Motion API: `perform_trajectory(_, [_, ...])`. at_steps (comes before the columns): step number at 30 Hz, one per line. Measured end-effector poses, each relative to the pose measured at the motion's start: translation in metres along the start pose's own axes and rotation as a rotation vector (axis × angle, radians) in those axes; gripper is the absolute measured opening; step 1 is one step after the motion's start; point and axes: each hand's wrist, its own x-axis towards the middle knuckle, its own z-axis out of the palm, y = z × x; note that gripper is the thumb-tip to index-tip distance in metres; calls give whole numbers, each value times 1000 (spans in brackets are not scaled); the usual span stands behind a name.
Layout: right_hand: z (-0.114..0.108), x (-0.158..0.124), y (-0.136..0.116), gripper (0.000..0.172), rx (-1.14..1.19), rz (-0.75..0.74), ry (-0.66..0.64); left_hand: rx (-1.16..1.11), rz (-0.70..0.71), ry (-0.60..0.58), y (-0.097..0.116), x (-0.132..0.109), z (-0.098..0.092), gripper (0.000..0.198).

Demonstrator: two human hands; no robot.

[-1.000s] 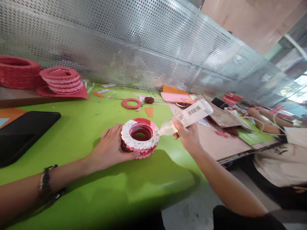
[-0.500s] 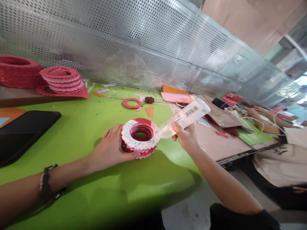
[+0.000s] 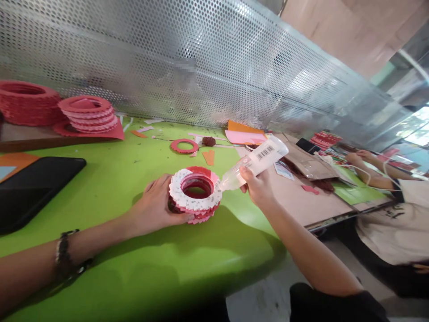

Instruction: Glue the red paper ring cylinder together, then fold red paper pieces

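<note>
A stack of scalloped paper rings (image 3: 195, 196), white with dots on top and red and pink below, stands on the green table (image 3: 134, 250). My left hand (image 3: 154, 206) is wrapped round its left side and holds it steady. My right hand (image 3: 257, 186) grips a clear glue bottle (image 3: 256, 162) with a barcode label, tilted down to the left. The bottle's nozzle touches the right rim of the top ring.
Stacks of red rings (image 3: 89, 114) sit at the back left by a perforated metal screen (image 3: 201, 67). A black tablet (image 3: 31, 188) lies at the left. One loose red ring (image 3: 184, 145) and paper scraps lie behind. Another person (image 3: 385, 197) works at the right.
My right hand and the glue bottle have shifted slightly left and down, bringing the nozzle onto the ring stack's right rim. My left hand keeps its hold.
</note>
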Motion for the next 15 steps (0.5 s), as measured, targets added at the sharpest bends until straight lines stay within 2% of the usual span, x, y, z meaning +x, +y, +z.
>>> perform_trajectory(3, [-8, 13, 3, 24, -125, -90, 95, -47, -20, -28, -3, 2, 0, 82])
perform_trajectory(5, [-12, 20, -2, 21, -267, -236, 148, -97, -26, -91, -9, 5, -6, 88])
perform_trajectory(7, [-15, 27, -12, 17, -485, -498, 176, -113, -51, -207, -16, 7, -20, 102])
perform_trajectory(9, [-14, 31, -24, 14, -766, -843, 180, -68, -99, -278, -21, 9, -40, 111])
perform_trajectory(11, [-6, 33, -38, 15, -1020, -1115, 131, -104, -54, -169, -15, 10, -61, 102])
perform_trajectory(12, [2, 34, -44, 18, -1096, -1168, 68, -158, 4, -81, -8, 10, -69, 88])
perform_trajectory(13, [11, 34, -51, 21, -1137, -1150, -11, -219, 80, -36, 2, 10, -75, 73])
perform_trajectory(15, [32, 34, -63, 21, -1092, -1093, -144, -316, 176, -50, 25, 11, -80, 55])
